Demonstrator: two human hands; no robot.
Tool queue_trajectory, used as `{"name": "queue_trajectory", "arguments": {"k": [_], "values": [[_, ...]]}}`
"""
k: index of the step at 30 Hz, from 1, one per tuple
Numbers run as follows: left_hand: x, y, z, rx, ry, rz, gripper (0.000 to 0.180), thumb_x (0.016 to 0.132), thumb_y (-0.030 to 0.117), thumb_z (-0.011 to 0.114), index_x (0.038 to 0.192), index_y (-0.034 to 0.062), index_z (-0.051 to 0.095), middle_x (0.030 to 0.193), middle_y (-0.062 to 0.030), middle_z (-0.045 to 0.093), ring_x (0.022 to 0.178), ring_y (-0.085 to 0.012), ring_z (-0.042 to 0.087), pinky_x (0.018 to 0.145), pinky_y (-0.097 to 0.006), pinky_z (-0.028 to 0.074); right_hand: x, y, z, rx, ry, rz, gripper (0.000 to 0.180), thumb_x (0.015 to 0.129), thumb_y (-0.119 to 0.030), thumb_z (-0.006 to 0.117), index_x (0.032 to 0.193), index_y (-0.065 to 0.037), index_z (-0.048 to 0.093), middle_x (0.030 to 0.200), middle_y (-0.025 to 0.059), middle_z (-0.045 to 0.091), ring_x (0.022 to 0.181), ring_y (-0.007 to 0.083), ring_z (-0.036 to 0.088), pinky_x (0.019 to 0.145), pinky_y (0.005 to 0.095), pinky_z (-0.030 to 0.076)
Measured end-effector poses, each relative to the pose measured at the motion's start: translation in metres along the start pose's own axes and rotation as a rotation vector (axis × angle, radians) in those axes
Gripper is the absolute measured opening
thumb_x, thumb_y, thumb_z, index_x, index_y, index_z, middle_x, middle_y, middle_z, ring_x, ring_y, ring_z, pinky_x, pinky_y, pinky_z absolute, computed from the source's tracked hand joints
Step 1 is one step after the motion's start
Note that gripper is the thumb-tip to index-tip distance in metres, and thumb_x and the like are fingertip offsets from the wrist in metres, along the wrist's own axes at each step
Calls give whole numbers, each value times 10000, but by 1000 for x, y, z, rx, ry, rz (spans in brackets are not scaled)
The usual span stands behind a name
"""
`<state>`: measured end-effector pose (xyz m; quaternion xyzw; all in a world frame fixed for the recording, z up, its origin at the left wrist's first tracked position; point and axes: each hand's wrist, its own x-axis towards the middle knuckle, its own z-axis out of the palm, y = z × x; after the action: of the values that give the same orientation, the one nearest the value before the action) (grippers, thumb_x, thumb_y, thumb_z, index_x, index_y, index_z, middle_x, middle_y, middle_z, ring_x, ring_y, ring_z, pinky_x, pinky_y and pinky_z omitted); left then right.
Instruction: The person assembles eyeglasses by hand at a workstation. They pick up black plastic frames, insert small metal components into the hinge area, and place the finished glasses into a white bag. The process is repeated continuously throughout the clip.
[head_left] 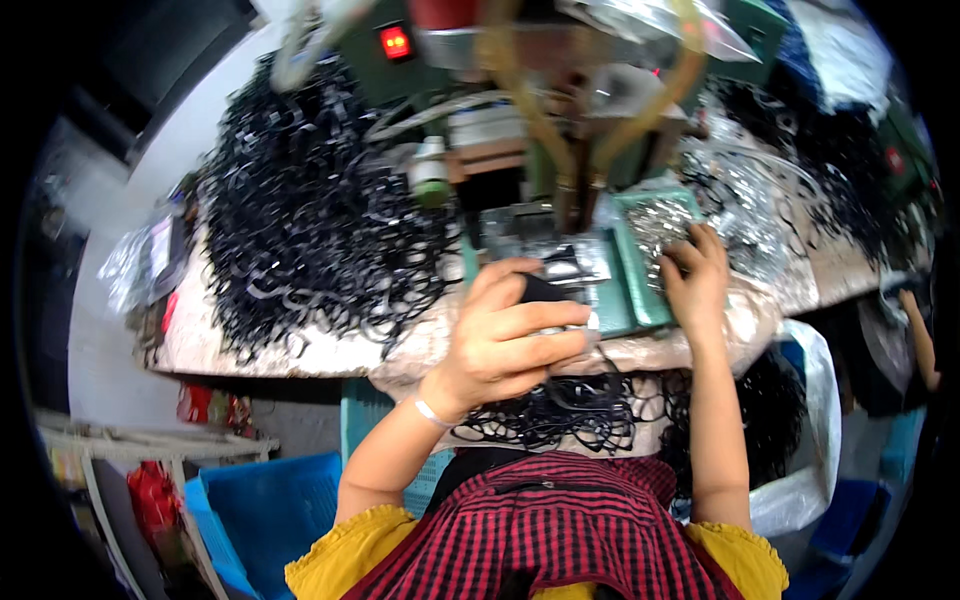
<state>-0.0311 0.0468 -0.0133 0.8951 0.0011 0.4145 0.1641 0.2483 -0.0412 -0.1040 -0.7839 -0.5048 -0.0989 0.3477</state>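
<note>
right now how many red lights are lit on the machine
2: one square red light at the machine's top left, one tiny red light further right behind the tubes. Others may be hidden by clutter.

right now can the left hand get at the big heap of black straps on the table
Probably yes. The heap of black straps lies just to the left of the left hand with nothing between them, though that hand already grips a black strap piece, so its fingers are occupied.

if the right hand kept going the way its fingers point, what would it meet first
Probably the small shiny metal parts in the green tray: the right hand points up and away over it, fingers already at the pile. Depth is unclear, so contact can't be confirmed.
</note>
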Motion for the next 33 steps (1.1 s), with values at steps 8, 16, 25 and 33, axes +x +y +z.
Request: {"name": "queue_trajectory", "arguments": {"k": [8,16,25,33], "values": [[-20,16,24,35,214,-50,390,756,96,698,1145,107,666,1241,-49,670,740,-225,528,1049,-528,433,-7,16,7,172,118,132,115,893,-67,660,978,10,665,973,120,690,864,253,647,814,339,508],[-55,-24,-107,471,862,-579,216,859,32,679,1075,32,679,1131,-103,668,1064,-217,602,936,-334,465,-20,18,3,481,208,216,127,901,-30,652,1017,6,689,920,47,682,806,117,598,771,256,487],[-53,-165,-127,1157,70,-822,546,701,235,812,1190,86,618,1346,-119,552,1217,-358,480,1032,-458,408,1,-18,-5,342,51,174,155,867,-38,666,1005,-2,729,961,113,730,906,201,678,847,298,504],[-93,-172,-126,1191,353,-615,193,810,230,714,945,101,762,1220,-118,662,991,-337,590,915,-422,431,-49,14,-39,296,222,272,144,801,-16,714,945,-5,722,898,105,704,853,223,660,829,308,498]]}}
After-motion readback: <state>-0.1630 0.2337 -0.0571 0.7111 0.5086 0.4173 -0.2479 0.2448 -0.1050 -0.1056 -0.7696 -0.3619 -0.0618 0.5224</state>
